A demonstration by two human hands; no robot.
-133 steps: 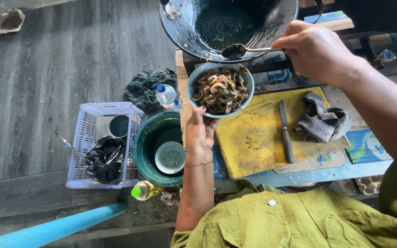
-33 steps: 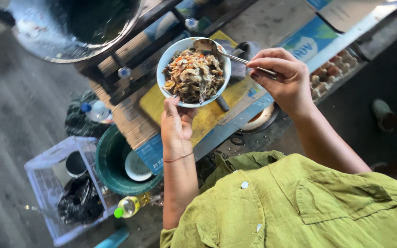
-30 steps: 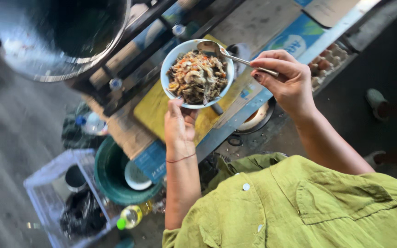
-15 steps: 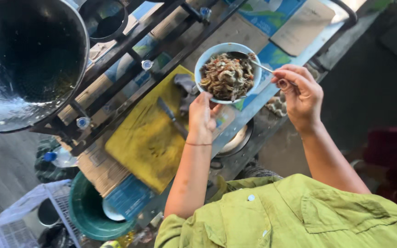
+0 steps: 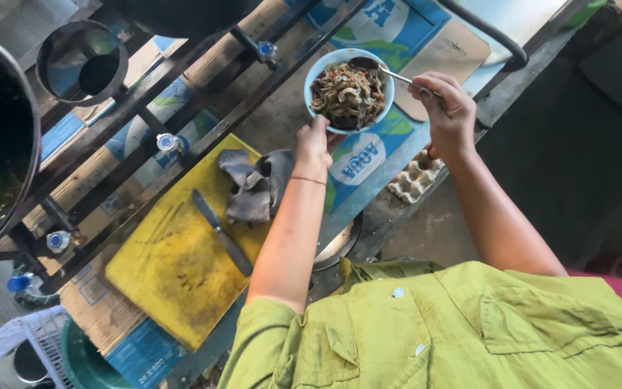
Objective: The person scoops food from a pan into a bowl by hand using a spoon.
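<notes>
1. Yellow cutting board (image 5: pixel 174 266) lies on the counter (image 5: pixel 282 115), a knife (image 5: pixel 221 232) and a grey rag (image 5: pixel 253 184) upon it.
2. Light blue bowl (image 5: pixel 349 90) of stir-fried food is raised above the counter, the left hand (image 5: pixel 314 144) clenched on its near rim.
3. The right hand (image 5: pixel 448 108) pinches a metal spoon (image 5: pixel 376 68), whose tip rests in the food.

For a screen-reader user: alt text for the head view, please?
The left hand holds a light-blue bowl of dark stir-fried food while the right hand holds a spoon at its rim. Nearby, a knife lies on a yellow cutting board.
</notes>
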